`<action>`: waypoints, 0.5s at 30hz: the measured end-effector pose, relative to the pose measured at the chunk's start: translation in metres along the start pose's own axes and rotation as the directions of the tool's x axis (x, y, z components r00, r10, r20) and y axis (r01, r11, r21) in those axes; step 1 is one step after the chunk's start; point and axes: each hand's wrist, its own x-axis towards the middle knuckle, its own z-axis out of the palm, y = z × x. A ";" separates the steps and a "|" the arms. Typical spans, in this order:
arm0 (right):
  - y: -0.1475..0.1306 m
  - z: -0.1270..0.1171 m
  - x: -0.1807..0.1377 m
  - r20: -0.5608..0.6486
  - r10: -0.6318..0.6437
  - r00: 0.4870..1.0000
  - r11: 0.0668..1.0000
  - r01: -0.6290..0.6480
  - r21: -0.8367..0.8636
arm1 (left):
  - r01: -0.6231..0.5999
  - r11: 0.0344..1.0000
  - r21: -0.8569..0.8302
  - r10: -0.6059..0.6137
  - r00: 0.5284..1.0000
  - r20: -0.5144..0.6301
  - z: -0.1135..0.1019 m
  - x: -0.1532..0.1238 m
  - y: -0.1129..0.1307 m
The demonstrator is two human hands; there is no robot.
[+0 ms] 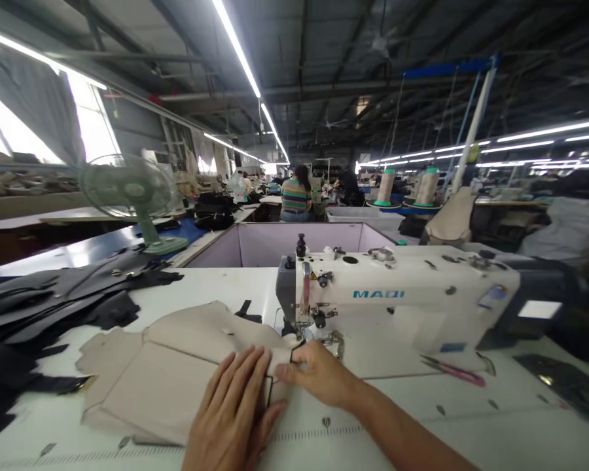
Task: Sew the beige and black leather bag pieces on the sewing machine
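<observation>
A beige fabric piece [167,373] lies on the white sewing table [471,418], its right end under the needle of a white sewing machine [397,301]. My left hand [235,412] lies flat on the fabric, fingers stretched out and pressing it down. My right hand [319,376] pinches the fabric's edge just in front of the presser foot [302,337]. A small black strip [248,311] lies on the table behind the fabric.
Dark fabric pieces [63,301] are heaped at the left. A green desk fan [132,196] stands behind them. Pink-handled snips [454,369] lie right of the machine. Two thread cones [407,186] stand behind it. A person in a striped shirt [296,196] sits farther back.
</observation>
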 end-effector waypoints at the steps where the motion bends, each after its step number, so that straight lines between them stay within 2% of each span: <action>1: -0.001 0.002 0.001 -0.009 -0.006 1.000 0.999 0.006 0.047 | 0.037 0.999 -0.010 -0.037 0.999 -0.036 0.003 0.003 0.002; 4: -0.002 0.011 0.000 -0.059 -0.013 0.998 0.998 0.017 0.065 | 0.096 0.995 -0.008 -0.096 0.993 -0.061 0.007 0.008 0.004; 9: 0.003 0.022 -0.003 -0.184 0.006 0.983 0.997 -0.019 -0.071 | 0.164 0.977 -0.136 -0.163 0.987 0.018 0.014 -0.006 0.009; 13: 0.000 0.025 -0.015 -0.263 -0.024 0.965 0.981 -0.029 -0.194 | 0.128 0.966 -0.226 -0.132 0.991 -0.005 0.012 -0.005 0.005; 15: 0.004 0.033 -0.031 -0.374 -0.076 0.924 0.971 -0.017 -0.239 | 0.103 0.966 -0.239 -0.106 0.994 0.002 0.009 -0.001 -0.001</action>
